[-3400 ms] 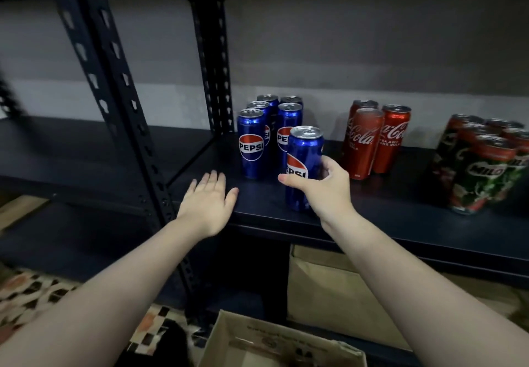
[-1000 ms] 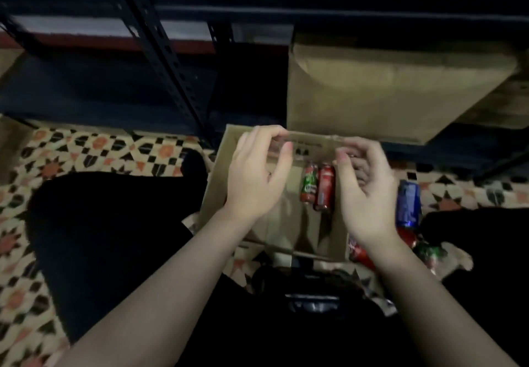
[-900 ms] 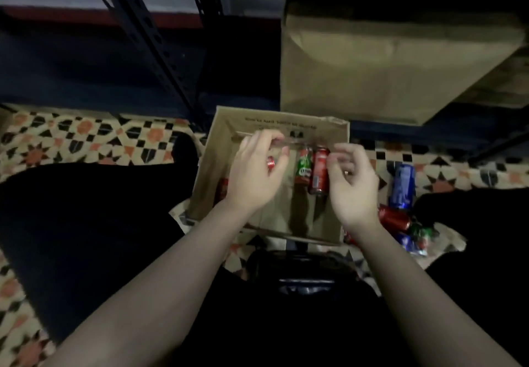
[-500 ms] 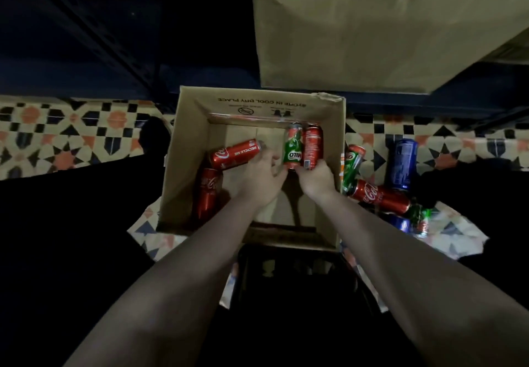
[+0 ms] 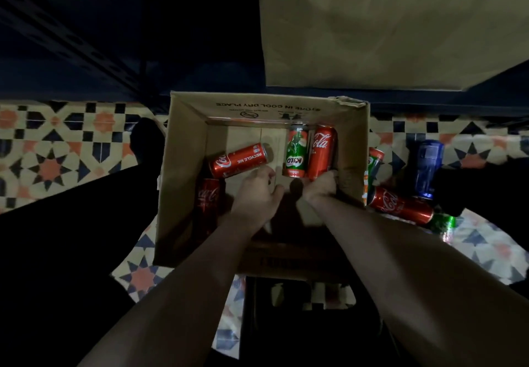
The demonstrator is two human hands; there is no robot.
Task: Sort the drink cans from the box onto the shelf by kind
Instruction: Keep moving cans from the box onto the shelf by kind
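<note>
Inside the open brown cardboard box [image 5: 186, 166] on the patterned floor tiles [image 5: 51, 160], both our hands are down among the cans. Our left hand [image 5: 256, 195] has its fingers curled toward the near end of a red Coca-Cola can lying on its side [image 5: 239, 160]; we cannot tell whether it grips yet. Our right hand [image 5: 322, 185] sits at the base of a second red Coca-Cola can [image 5: 322, 152], fingers curled under and hidden, so grasp unclear too. The two hands are near each other, not touching.

Just beside that can lies a green Milo can [image 5: 296, 155], touching it. A third red can [image 5: 207, 198] lies in shadow along the left wall. Outside the box to the right: a blue can [image 5: 428, 166], another red can [image 5: 400, 205], and green ones.

Judgement: thin aluminium cylinders, rigid if full, fairly weighty, smooth and apt to roll or slip. Best taken round the mid-body, thumb opposite fingers, not by the rims.
</note>
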